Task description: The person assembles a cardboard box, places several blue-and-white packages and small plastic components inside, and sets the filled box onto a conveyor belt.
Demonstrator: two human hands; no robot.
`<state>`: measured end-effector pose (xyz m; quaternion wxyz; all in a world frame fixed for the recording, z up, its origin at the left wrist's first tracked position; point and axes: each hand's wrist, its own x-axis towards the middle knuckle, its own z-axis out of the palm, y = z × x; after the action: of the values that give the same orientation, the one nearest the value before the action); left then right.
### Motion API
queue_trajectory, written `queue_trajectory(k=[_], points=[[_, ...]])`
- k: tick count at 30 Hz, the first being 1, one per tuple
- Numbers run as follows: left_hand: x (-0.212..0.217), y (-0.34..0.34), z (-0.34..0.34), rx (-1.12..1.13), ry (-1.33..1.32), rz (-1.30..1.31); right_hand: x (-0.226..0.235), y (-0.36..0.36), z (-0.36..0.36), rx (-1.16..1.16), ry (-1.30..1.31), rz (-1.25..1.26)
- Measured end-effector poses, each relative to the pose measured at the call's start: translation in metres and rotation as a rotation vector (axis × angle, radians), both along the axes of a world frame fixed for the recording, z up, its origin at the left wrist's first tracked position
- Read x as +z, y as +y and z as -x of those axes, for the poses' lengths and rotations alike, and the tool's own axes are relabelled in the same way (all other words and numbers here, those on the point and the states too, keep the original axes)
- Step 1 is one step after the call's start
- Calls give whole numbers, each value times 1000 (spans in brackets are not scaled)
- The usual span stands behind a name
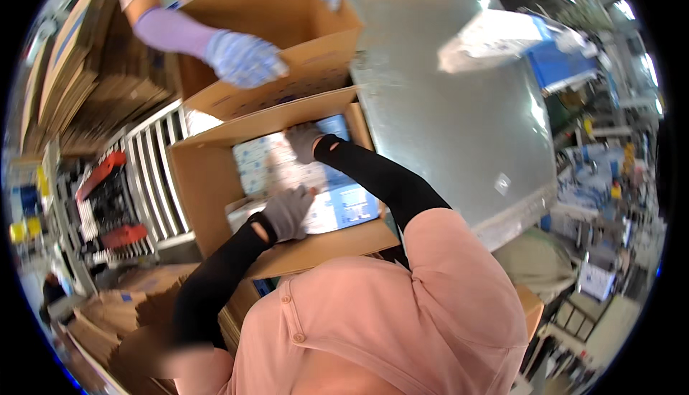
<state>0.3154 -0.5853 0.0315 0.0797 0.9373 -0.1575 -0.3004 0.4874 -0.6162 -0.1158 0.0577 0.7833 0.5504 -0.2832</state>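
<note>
The flat white-and-blue printed packs (337, 205) lie inside the open brown cardboard carton (208, 179) directly in front of you, filling most of its floor in a layer; the top one sits just under your hands. Your left hand (287, 212), in a grey glove with a black sleeve, rests palm-down on the near edge of that top pack, fingers together and curled over it, pressing rather than gripping as far as can be seen. Your right hand (305, 140), gloved the same way, lies on the far end of the layer near the carton's back wall; its fingers are bunched, but you cannot tell whether they pinch anything.

Judging by how things lie, the packing looks well advanced: the carton is largely full, its flaps stand open, and nothing is closed or taped.

Just beyond, a second open cardboard box (287, 72) touches your carton, and a co-worker's blue-gloved hand (244, 57) rests on its flap. To your right runs a grey metal table surface (459, 122); to your left stands a white roller rack (154, 172) and stacked flat cardboard (72, 72).
</note>
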Motion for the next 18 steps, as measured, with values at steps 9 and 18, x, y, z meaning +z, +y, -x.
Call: queue_trajectory(k=[9, 18], points=[[31, -20, -6, -63, 173, -346, 117, -366, -41, -871, -924, -398], [24, -84, -99, 550, -171, 819, 73, -384, -28, -760, -355, -487]])
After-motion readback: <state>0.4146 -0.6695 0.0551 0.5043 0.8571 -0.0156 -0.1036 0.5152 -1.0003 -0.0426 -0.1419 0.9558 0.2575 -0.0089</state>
